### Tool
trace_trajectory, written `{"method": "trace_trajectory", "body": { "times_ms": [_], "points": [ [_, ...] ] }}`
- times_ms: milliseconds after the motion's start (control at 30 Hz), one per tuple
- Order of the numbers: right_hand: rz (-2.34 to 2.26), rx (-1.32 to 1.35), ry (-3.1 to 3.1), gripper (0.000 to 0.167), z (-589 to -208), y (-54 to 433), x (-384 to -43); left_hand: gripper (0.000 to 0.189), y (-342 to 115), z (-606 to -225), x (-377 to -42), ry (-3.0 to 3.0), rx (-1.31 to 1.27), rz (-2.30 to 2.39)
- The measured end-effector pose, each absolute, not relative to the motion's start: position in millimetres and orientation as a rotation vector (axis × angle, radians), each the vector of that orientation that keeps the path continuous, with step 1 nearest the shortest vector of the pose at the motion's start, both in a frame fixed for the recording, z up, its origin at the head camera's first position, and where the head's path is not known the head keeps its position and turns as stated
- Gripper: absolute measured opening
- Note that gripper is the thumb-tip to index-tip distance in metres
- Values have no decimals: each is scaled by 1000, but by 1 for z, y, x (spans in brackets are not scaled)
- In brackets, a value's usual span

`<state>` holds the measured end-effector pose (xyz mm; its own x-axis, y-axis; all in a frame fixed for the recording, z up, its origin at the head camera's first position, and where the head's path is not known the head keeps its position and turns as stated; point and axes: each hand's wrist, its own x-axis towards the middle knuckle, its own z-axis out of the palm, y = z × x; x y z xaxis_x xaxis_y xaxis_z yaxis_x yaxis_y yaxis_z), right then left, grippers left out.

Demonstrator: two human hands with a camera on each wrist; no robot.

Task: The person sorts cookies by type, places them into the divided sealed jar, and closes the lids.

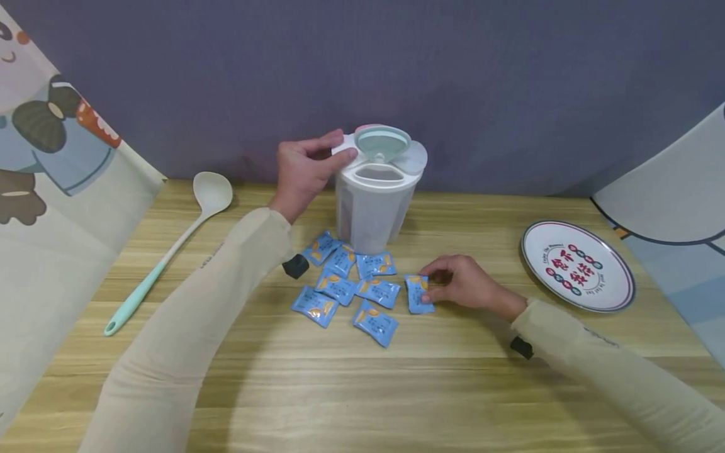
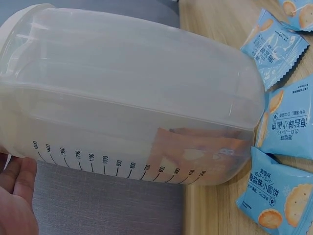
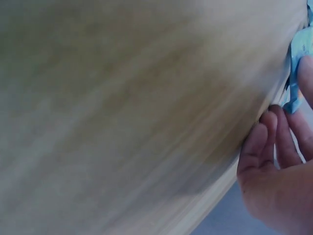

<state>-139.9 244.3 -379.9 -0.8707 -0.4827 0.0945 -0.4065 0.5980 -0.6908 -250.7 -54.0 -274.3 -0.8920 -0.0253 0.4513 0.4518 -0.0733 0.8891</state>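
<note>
"What are the hands on?"

"Left hand [image 1: 306, 171] grips the container [image 1: 370, 214] by its lid [image 1: 416, 158], flap [image 1: 382, 144] raised; right hand [image 1: 461, 281] pinches one blue packet [image 1: 418, 297] beside it."

"Progress?"

"Early, I'd judge: something orange [image 2: 200, 152] shows inside, while seven other blue packets [image 1: 376, 323] lie outside on the worktop [image 1: 368, 396]."

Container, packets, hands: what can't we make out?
Orange item, identity: left wrist view, blurred by frosted container.
Left hand, partly: left wrist view, cut by left edge.
Held packet, partly: right wrist view, cut by right edge.
Loose packets, fine print: head view, too small.
</note>
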Motion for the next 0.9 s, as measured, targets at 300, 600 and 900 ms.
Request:
{"method": "trace_trajectory", "body": {
  "times_ms": [300, 600, 900],
  "points": [
    [-1317, -588, 2589, 16, -376, 259, -135, 34, -53, -275, -251, -1883, -465, -2016],
    [-1292, -757, 2575, 18, -376, 254, -121, 35, -55, -271, -250, -1889, -456, -2027],
    [-1011, -891, 2650, 47, -373, 233, -103, 35, -55, -272, -250, -1903, -456, -2025]
  ]
}}
